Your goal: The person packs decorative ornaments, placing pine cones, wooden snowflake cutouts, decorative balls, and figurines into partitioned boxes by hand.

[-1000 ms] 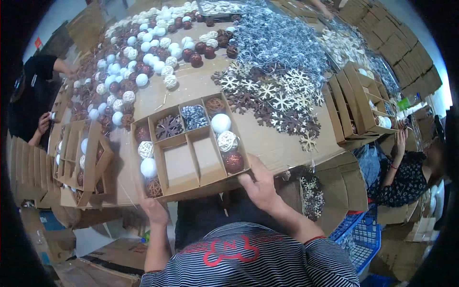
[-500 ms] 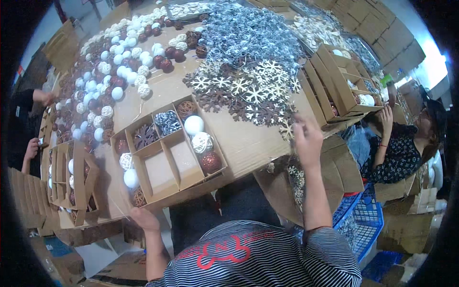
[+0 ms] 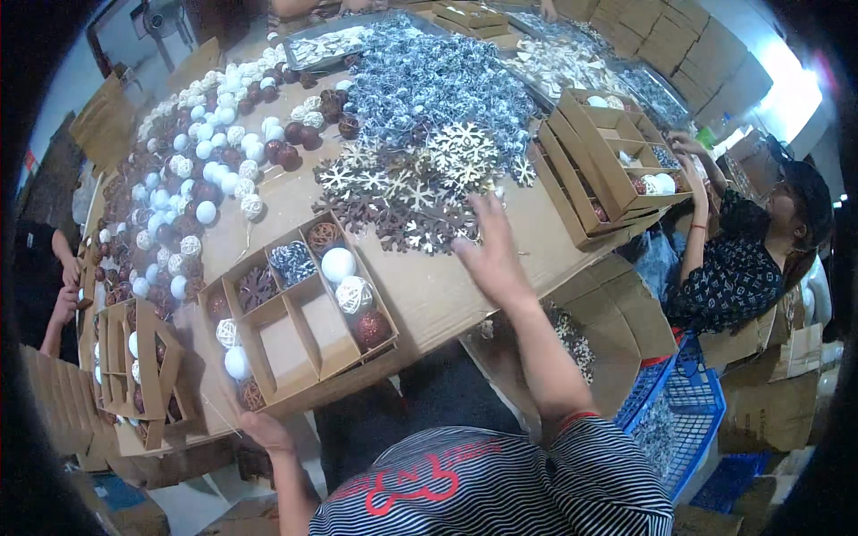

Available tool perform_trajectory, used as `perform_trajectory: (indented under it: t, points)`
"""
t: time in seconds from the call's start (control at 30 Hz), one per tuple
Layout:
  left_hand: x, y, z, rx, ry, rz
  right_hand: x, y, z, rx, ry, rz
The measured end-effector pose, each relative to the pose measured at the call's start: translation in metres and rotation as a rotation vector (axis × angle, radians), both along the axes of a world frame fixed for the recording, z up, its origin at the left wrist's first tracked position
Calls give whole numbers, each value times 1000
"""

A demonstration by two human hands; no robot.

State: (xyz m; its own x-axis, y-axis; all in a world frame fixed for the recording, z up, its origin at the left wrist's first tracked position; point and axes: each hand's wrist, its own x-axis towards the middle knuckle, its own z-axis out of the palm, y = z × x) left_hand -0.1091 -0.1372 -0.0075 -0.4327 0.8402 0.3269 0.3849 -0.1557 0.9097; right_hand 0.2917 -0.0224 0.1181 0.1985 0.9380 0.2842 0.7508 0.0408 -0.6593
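My right hand is over the table with fingers spread, at the near edge of a pile of wooden snowflakes, some pale and some dark brown. Nothing shows in its grip. By the table's front edge, my left hand is beside the near left corner of a divided cardboard box, its fingers loosely stretched. White, woven and glittery brown balls fill that box's side compartments. A dark snowflake and a grey-white frosted piece lie in smaller compartments. Two larger middle compartments show bare bottoms.
Many loose balls spread over the table's left side. Frosted decorations are heaped at the back. Stacked divided boxes stand at right, others at left. A co-worker handles the right stack. A blue crate is below.
My right hand has moved left toward the snowflake pile and its fingers have spread. The pale snowflake near its fingertips is gone from that spot. My left hand stays by the box corner.
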Motion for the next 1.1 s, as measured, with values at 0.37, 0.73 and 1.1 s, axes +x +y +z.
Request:
perform_trajectory:
  t: [0.37,0.73,1.1]
  points:
    - [-10,3,-4,-46,191,-93,3,-23,-6,-75,-287,7]
    - [7,14,7,96,445,216,40,9,12,-8,327,-75]
    - [31,13,15,210,22,202,68,59,-6,50,-581,-6]
